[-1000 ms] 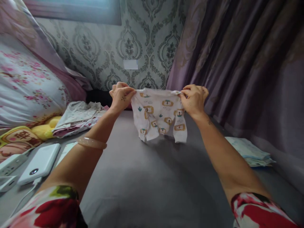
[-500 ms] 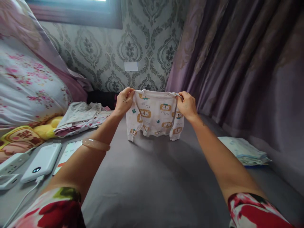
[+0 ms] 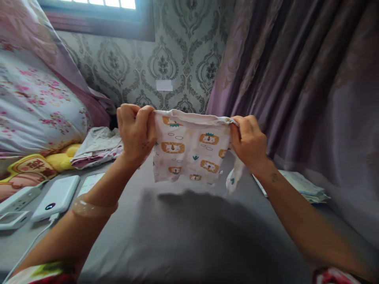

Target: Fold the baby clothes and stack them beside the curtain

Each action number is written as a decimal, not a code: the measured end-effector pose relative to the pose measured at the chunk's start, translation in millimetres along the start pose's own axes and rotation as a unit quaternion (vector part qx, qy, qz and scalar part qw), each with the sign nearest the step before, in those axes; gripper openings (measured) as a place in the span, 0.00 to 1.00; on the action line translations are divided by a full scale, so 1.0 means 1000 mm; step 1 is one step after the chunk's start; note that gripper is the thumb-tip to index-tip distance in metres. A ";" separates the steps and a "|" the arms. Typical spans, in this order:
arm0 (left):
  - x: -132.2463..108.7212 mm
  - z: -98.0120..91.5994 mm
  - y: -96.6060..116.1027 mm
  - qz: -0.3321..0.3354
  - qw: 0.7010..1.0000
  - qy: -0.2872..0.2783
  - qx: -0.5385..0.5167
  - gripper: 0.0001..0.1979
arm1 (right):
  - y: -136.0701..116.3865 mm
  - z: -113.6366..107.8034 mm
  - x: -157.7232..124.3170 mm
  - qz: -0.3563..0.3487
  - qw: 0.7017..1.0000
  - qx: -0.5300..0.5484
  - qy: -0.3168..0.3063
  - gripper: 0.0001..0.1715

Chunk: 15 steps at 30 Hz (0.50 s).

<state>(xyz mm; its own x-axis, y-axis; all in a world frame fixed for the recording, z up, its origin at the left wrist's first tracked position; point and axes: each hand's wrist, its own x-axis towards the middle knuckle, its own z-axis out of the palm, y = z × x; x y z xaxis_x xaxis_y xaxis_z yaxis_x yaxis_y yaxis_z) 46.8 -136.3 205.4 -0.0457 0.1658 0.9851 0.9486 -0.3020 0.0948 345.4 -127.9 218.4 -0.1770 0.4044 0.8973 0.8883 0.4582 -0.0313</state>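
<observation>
Head view, read as a clock face with the baby top [image 3: 192,152] at its hub: I have that small white garment, printed with orange lion faces, hanging stretched between my two hands. At nine o'clock my left hand [image 3: 137,132] is closed in, fingers curled, thumb and forefinger pinching one shoulder corner of the top; the back of my hand is toward me, so I can't be sure how the hidden fingertips sit. At three my right hand [image 3: 250,140] pinches the other shoulder, thumb pressed against bent fingers with a bit of bunched cloth between them. The neckband runs between the two grips, at twelve, and one sleeve dangles toward four, below my right hand.

Under the top, at six, the grey sheet [image 3: 133,244] carries a dark shadow. Beyond my left hand, at nine, lies a pile of folded clothes [image 3: 96,146]. Between eight and nine are a phone [image 3: 90,183], partly behind my forearm, and a white power bank [image 3: 56,197]. Between three and four, past my right wrist, sits a pale folded stack [image 3: 304,185].
</observation>
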 end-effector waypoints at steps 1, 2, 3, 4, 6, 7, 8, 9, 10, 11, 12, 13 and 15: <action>0.001 -0.010 -0.001 0.014 1.000 0.001 0.014 0.12 | -0.002 -0.011 0.001 -0.016 1.000 0.000 -0.005 0.21; 0.004 -0.020 -0.002 0.025 0.999 0.000 0.022 0.12 | -0.003 -0.021 0.003 -0.035 0.999 0.004 -0.008 0.20; 0.006 -0.029 -0.002 0.030 0.999 -0.001 0.022 0.12 | -0.004 -0.030 0.006 -0.055 0.998 0.012 -0.008 0.19; 0.009 -0.036 -0.003 0.030 0.999 -0.005 0.015 0.12 | -0.004 -0.038 0.010 -0.071 0.997 0.024 -0.008 0.18; 0.015 -0.044 -0.003 0.020 0.999 -0.032 -0.015 0.10 | -0.003 -0.045 0.018 -0.076 0.995 0.060 -0.019 0.16; 0.018 -0.044 -0.004 0.017 0.998 -0.056 -0.029 0.09 | -0.001 -0.044 0.021 -0.063 0.994 0.083 -0.035 0.15; 0.019 -0.041 -0.005 0.018 0.996 -0.082 -0.036 0.08 | 0.001 -0.040 0.024 -0.040 0.992 0.107 -0.060 0.15; 0.017 -0.035 -0.008 0.024 0.993 -0.111 -0.037 0.08 | 0.005 -0.033 0.025 -0.014 0.987 0.127 -0.094 0.15; 0.014 -0.026 -0.012 0.034 0.989 -0.141 -0.032 0.09 | 0.009 -0.023 0.024 0.012 0.981 0.143 -0.134 0.15; 0.007 -0.015 -0.017 0.046 0.984 -0.168 -0.023 0.11 | 0.014 -0.010 0.021 0.036 0.972 0.152 -0.176 0.15; -0.003 -0.001 -0.023 0.053 0.977 -0.203 -0.021 0.13 | 0.020 0.005 0.016 0.052 0.961 0.153 -0.225 0.15; -0.016 0.014 -0.030 0.054 0.967 -0.247 -0.026 0.14 | 0.027 0.021 0.008 0.064 0.948 0.153 -0.270 0.15; -0.049 0.046 -0.044 0.050 0.943 -0.327 -0.041 0.16 | 0.039 0.057 -0.012 0.077 0.924 0.145 -0.344 0.14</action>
<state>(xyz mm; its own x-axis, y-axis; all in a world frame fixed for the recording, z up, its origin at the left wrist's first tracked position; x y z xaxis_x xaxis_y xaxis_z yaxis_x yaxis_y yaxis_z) 21.5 -87.7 146.8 0.2706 0.6681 0.6931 0.9094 -0.4135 0.0435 358.5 -70.2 181.1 -0.3743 0.8449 0.3823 0.7927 0.5054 -0.3409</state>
